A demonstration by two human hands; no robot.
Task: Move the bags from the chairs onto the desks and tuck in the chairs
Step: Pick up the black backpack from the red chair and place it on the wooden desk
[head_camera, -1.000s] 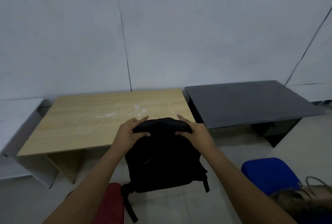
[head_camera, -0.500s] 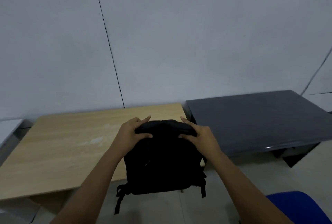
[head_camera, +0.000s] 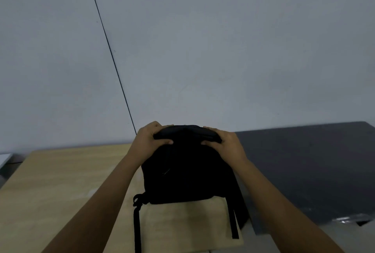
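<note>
A pale grey wall (head_camera: 203,39) with one thin dark seam running down it fills the upper half of the view, from about 9 o'clock round to 3 o'clock. Below it, at 7 o'clock, lies the light wooden desk with a flat rectangular top (head_camera: 50,192), and just beside it at 4 o'clock the dark grey desk with a matte flat top (head_camera: 304,171); their inner edges run close together, hidden behind the bag. The black fabric backpack (head_camera: 186,175) stands upright near 6 o'clock, over the right end of the wooden desk, its base appearing to rest on the top; whether it bears its full weight there cannot be told. Its zip is closed, so nothing inside shows. Two black straps hang from its lower corners, one at 7 o'clock, one at 5 o'clock trailing toward the desk's front edge. The bag's top sits directly between the two hands. The left hand (head_camera: 149,142) clamps the top left corner, fingers curled over the crown and thumb pressed on the near face. The right hand (head_camera: 225,144) clasps the top right corner the same way, thumb in front.
</note>
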